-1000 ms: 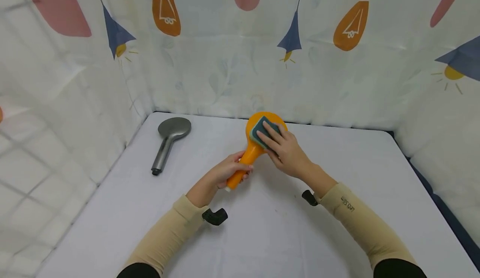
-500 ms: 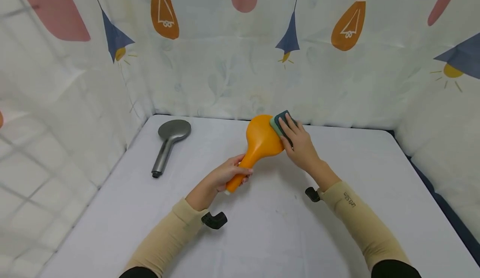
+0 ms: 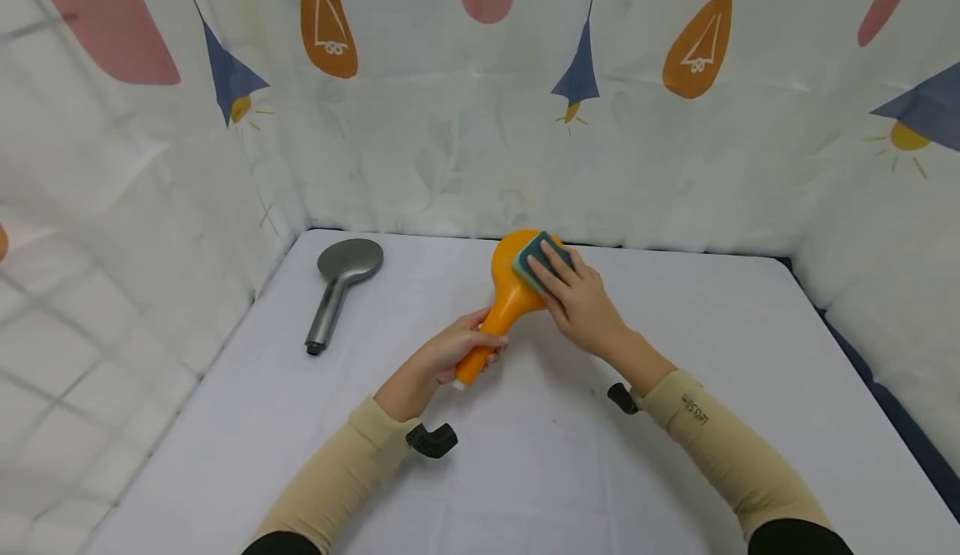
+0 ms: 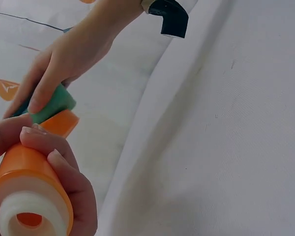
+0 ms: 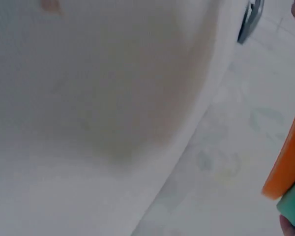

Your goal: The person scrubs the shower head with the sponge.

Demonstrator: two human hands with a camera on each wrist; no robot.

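My left hand (image 3: 454, 350) grips the handle of an orange shower head (image 3: 510, 290), fingers wrapped round it. In the left wrist view its open white threaded end (image 4: 19, 209) faces the camera. The round head tilts up and away, over the far part of the table. My right hand (image 3: 588, 309) holds a green sponge (image 3: 527, 263) with a dark scouring side, fingers spread over the dark side and thumb at its edge. The green side lies against the head's right part. At the right wrist view's edge, the green sponge (image 5: 294, 202) meets the orange rim (image 5: 280, 184).
A grey shower head (image 3: 348, 259) lies at the table's back left, handle toward the front. A white cloth covers the table (image 3: 525, 472). Printed white curtains (image 3: 465, 138) rise behind and beside it. A black wrist mount (image 3: 432, 441) juts from the left sleeve.
My right hand took the sponge rightward to the head's edge, then back left over its face. My left hand and the orange shower head stay nearly in place.
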